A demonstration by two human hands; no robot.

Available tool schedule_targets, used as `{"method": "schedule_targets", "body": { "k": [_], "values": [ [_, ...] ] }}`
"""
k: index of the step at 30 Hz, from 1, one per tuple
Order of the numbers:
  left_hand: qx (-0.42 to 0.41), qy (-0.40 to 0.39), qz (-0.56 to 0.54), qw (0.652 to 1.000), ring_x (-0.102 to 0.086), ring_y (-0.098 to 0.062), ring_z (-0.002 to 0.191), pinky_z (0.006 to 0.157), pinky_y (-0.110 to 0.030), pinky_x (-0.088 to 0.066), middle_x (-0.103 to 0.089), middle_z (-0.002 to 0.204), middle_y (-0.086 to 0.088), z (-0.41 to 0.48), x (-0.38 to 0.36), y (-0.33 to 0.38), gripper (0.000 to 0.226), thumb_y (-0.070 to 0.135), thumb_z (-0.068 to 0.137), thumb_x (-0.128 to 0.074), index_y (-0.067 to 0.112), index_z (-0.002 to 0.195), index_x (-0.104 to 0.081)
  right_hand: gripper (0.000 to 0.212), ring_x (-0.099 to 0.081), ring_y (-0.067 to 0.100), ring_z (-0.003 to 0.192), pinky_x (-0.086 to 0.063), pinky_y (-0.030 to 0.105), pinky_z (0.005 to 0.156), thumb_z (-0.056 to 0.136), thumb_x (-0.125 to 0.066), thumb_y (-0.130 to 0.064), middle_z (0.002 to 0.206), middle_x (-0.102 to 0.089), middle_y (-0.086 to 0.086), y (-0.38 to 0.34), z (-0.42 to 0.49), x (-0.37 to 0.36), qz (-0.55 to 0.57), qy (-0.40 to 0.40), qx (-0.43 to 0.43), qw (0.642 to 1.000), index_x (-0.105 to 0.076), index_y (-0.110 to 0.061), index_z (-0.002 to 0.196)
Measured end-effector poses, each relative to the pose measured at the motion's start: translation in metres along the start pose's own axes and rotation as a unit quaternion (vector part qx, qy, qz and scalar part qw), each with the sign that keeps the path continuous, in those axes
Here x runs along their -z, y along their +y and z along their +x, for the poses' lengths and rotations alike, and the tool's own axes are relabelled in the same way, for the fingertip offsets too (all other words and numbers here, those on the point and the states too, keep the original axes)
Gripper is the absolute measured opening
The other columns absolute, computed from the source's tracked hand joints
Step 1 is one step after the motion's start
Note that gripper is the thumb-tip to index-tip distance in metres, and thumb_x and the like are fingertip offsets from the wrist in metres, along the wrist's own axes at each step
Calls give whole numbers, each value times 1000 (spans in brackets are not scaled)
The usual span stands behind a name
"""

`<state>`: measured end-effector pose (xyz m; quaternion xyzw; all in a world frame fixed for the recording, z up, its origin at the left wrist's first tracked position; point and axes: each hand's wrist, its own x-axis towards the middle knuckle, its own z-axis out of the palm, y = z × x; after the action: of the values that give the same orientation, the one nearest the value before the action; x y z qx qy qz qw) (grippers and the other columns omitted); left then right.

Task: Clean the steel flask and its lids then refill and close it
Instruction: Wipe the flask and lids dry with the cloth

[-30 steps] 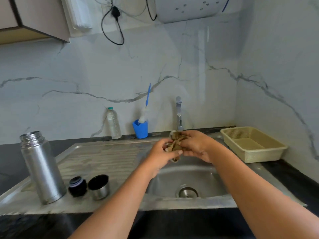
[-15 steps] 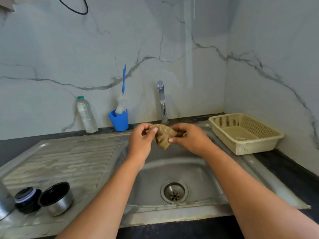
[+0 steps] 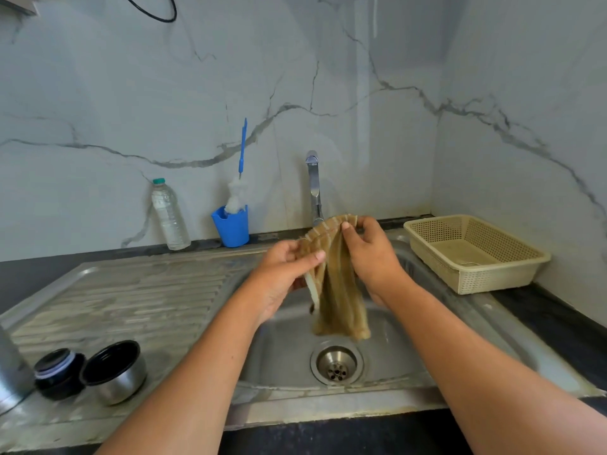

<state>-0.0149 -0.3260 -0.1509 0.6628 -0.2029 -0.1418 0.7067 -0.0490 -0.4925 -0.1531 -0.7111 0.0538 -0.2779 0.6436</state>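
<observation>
The fingers [image 3: 317,256] of the left hand [image 3: 279,277] are pinching one top corner of a tan striped cloth [image 3: 338,290], thumb on the near face. The right hand [image 3: 371,254] is pinching the other top corner, so both hands are closed on fabric and neither has anything else in its grip. From my seat I am reading this as spreading the cloth open. It is hanging in loose folds over the sink [image 3: 410,353], above the drain [image 3: 336,362], so that any drips are falling into the basin and not onto the worktop [image 3: 542,310].

The flask [image 3: 13,372] is only just showing as a steel sliver at the left edge of the draining board [image 3: 131,297]. Just beside it the stopper lid [image 3: 57,372] and the cup lid [image 3: 115,376] are sitting close together, perhaps touching. The cup lid's mouth is facing up, and both are within easy reach of the left hand. I am judging that they are parked there waiting for a wipe.

Along the back edge the tap [image 3: 313,185] is standing behind the cloth, and I cannot tell whether water is running. A blue cup [image 3: 231,226] is holding a bottle brush [image 3: 242,152] upright, and a clear plastic bottle [image 3: 169,218] is standing left of it. A beige basket [image 3: 473,254] is sitting in the back right corner, likely for drying.

I am finding no readable brand, label or writing anywhere.
</observation>
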Motion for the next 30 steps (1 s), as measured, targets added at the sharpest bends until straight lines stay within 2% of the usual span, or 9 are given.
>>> {"method": "schedule_targets", "body": {
  "k": [3,8,10,13,16,18,22,26,30],
  "values": [
    [36,-55,-17,998,-74,-25,102,90,-36,-59,-78,109,-13,-3,1,-2,27,11,93,-74,6,118,-67,17,-71,23,96,-58,51,92,98,-57,-47,100,-73,3,-1,1,4,-16,9,-6,1000,-59,-31,103],
    [46,-3,-139,989,-75,-28,100,83,-44,-62,-77,106,-13,4,1,-2,18,17,101,-66,10,117,-62,20,-67,22,95,-57,48,87,100,-57,-47,97,-70,3,-4,5,12,-76,46,-3,996,-59,-27,102],
    [47,-6,-127,991,-73,-27,96,83,-45,-61,-76,102,-10,4,0,-3,15,27,102,-66,15,111,-65,20,-64,22,103,-55,46,93,101,-58,-42,107,-67,4,-3,4,10,-22,61,-72,995,-60,-25,109],
    [23,-57,-158,986,-70,-28,99,91,-49,-56,-74,102,-9,2,0,1,10,26,99,-67,17,104,-69,32,-69,29,98,-58,47,92,104,-57,-35,110,-71,15,-8,3,11,192,26,-203,960,-61,-10,124],
    [-5,-67,-211,975,-73,-25,98,76,-42,-63,-73,108,-11,2,2,3,46,3,87,-70,13,129,-53,54,-70,36,111,-58,53,91,98,-64,-39,125,-69,20,-9,0,21,280,-93,-233,927,-50,-8,140],
    [-13,-43,-236,971,-75,-26,98,74,-37,-63,-73,114,-15,3,3,3,73,-10,81,-68,13,145,-40,63,-69,38,112,-57,61,90,89,-77,-20,128,-67,19,-6,-4,26,230,-156,-219,935,-42,-29,141],
    [-2,37,-223,974,-76,-27,102,79,-32,-63,-67,127,-28,5,14,6,104,-14,74,-73,26,159,-29,62,-72,35,98,-63,49,82,85,-71,10,118,-67,26,-7,-5,29,228,-147,-200,942,-49,-25,131],
    [23,112,-61,992,-75,-23,98,72,-23,-61,-57,134,-22,7,17,0,71,-9,79,-81,17,139,-51,35,-67,28,104,-62,41,85,83,-81,-8,116,-62,12,-5,-1,28,22,-87,-117,989,-69,-22,112],
    [18,120,-50,991,-77,-14,87,100,-35,-58,-77,103,-13,10,17,-1,22,0,87,-78,5,106,-71,18,-67,24,110,-55,42,100,91,-76,-22,111,-73,7,-3,-1,28,-26,-114,-109,987,-75,-18,108]
  ]
}}
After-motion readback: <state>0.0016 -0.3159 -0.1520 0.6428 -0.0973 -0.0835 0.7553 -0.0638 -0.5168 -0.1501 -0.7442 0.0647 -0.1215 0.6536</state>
